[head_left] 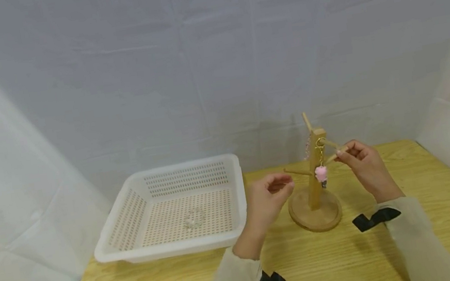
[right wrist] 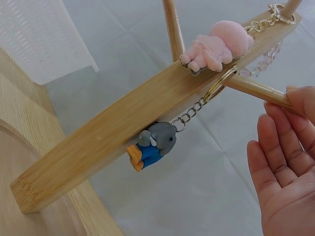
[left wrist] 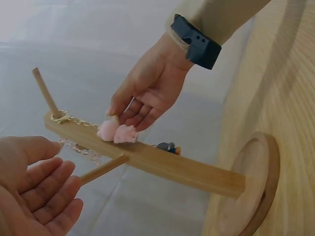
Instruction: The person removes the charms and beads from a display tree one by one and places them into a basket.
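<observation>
- Pinches the tip of a wooden peg (right wrist: pixel 258 92) between thumb and fingers of the right hand (head_left: pixel 363 165).
- Holds out the left hand (head_left: pixel 266 198), fingers loosely bent, thumb apart, near another peg (left wrist: pixel 103 169); cannot tell whether touching.
- Bears a grey-and-blue figure keychain (right wrist: pixel 160 137) on the pinched peg, by a ring around it close to the post (right wrist: pixel 98 132).
- Bears a pink figure keychain (right wrist: pixel 230 37) on a higher peg (head_left: pixel 330 144), hanging by a gold chain beside the post.
- Shows pinkish beads (right wrist: pixel 267 60) partly behind the post, above a round base (head_left: pixel 317 220).
- Includes, to the left, a white basket (head_left: pixel 237 178) with a clear beaded ring (head_left: pixel 202 217) inside.
</observation>
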A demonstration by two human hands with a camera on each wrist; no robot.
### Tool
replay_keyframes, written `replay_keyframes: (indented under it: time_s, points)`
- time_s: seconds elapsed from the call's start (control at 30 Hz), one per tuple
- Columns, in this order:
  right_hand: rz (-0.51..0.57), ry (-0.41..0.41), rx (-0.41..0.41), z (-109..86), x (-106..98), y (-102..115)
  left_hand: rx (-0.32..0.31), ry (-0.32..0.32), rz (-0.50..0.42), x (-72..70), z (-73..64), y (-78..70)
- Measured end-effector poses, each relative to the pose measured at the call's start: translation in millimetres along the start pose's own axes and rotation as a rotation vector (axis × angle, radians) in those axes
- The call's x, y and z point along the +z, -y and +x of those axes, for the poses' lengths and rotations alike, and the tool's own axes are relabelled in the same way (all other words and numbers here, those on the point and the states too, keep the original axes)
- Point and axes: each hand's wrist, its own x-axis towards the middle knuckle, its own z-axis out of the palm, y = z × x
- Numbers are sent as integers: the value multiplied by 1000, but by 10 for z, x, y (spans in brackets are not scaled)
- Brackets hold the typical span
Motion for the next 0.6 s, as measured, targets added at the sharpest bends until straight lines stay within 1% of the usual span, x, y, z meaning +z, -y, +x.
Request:
replay_keyframes:
  time_s: [0.07, 0.13, 0.27, 0.47, 0.6]
  points:
    - [-16, -2, 1, -5, 2, 10, 15, -13, 9, 68, -6, 33]
    - [-9, 0, 0, -8, 8, 15, 19, -34, 10, 128, -15, 50]
    - [11, -1, -6, -10, 16, 20, 28, -62, -23, 242, -23, 61]
    - [10, -3, 2, -3, 19, 21, 4, -51, -62, 372, -38, 64]
    - [12, -4, -3, 0, 20, 23, 20, -59, -73, 444, -22, 77]
